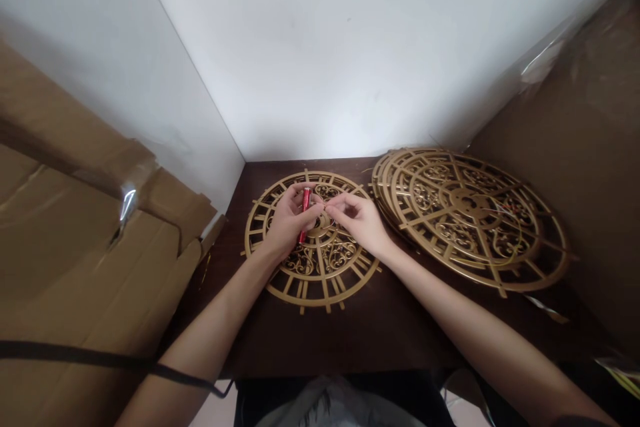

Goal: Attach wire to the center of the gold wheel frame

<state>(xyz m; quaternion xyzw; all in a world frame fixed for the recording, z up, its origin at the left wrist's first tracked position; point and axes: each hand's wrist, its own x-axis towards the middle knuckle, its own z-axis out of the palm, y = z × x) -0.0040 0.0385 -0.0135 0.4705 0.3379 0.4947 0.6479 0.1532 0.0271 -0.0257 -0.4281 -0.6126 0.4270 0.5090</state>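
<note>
My left hand (291, 217) is closed around a slim, shiny red tube (305, 203) with a silvery end, held roughly upright. Its thumb and a fingertip reach toward my right hand (357, 217), whose thumb and forefinger are pinched together. Something tiny and reddish shows between the fingertips of both hands, too small to name. Beneath them lies a round, gold-coloured openwork clock dial (327, 280) with Roman numeral bars and scrollwork, flat on the dark table. My hands cover part of its middle.
To the right, several similar gold dials (450, 257) lie stacked, with thin yellow and red strands on top. Cardboard (145, 247) borders the left side, and a brown box (575, 113) the right. A white wall (320, 67) stands behind the dark table (350, 340). A black cord (100, 357) crosses my left forearm.
</note>
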